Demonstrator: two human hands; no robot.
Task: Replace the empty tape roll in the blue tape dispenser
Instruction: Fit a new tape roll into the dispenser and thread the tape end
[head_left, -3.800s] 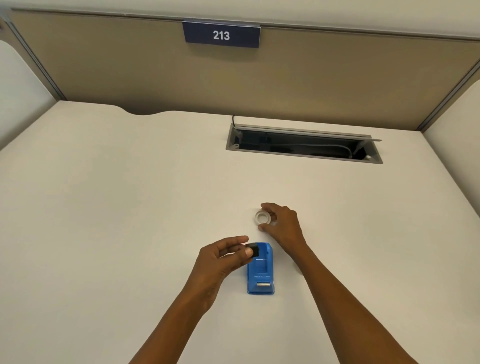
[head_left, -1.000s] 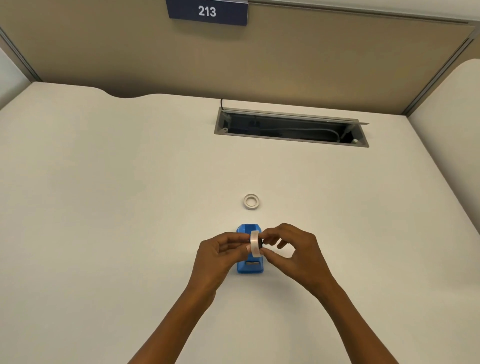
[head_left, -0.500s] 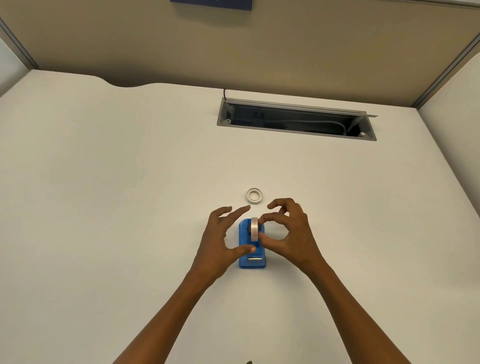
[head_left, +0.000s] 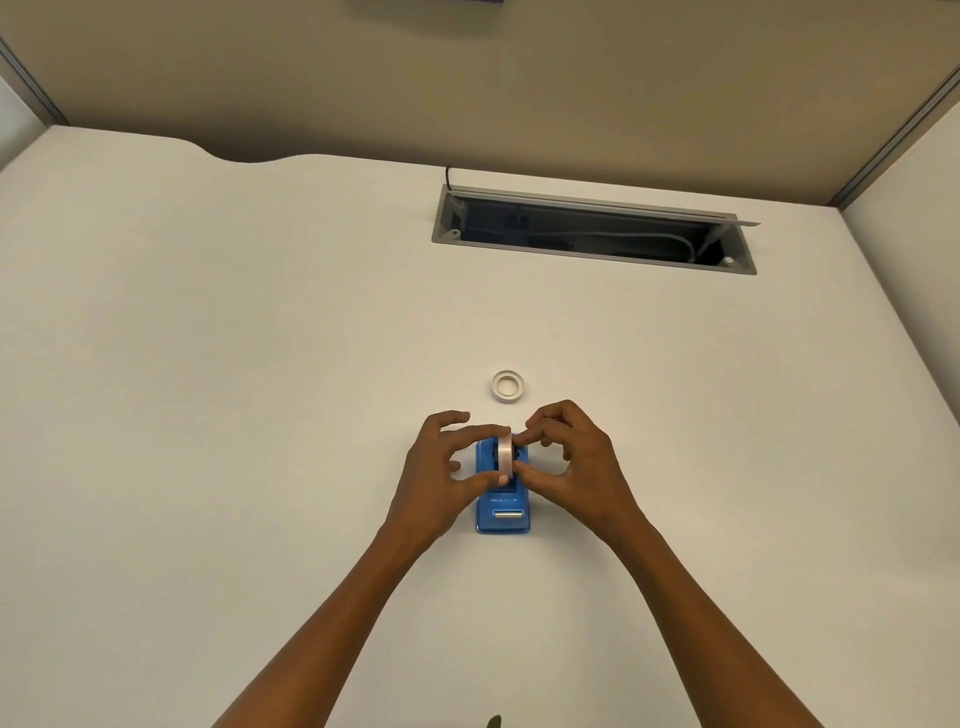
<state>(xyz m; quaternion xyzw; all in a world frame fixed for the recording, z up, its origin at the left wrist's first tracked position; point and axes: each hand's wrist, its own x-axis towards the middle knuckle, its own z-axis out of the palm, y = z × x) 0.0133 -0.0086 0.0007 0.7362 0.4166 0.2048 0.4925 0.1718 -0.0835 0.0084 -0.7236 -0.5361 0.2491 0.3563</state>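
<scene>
The blue tape dispenser (head_left: 503, 514) lies flat on the white desk (head_left: 208, 415), cutter end toward me. A clear tape roll (head_left: 505, 455) stands on edge in the dispenser's well. My left hand (head_left: 436, 478) pinches the roll from the left with thumb and forefinger. From the right, my right hand (head_left: 576, 467) holds the same roll with thumb and fingertips. A small white empty roll core (head_left: 507, 386) lies flat on the desk just beyond the dispenser, apart from both hands.
An open grey cable tray (head_left: 592, 228) with cords inside is set into the desk at the back. Tan partition walls (head_left: 467, 78) close off the rear and sides.
Over the last second the roll came down from above the dispenser into its well. My left hand, open half a second ago, has closed its fingers on the roll.
</scene>
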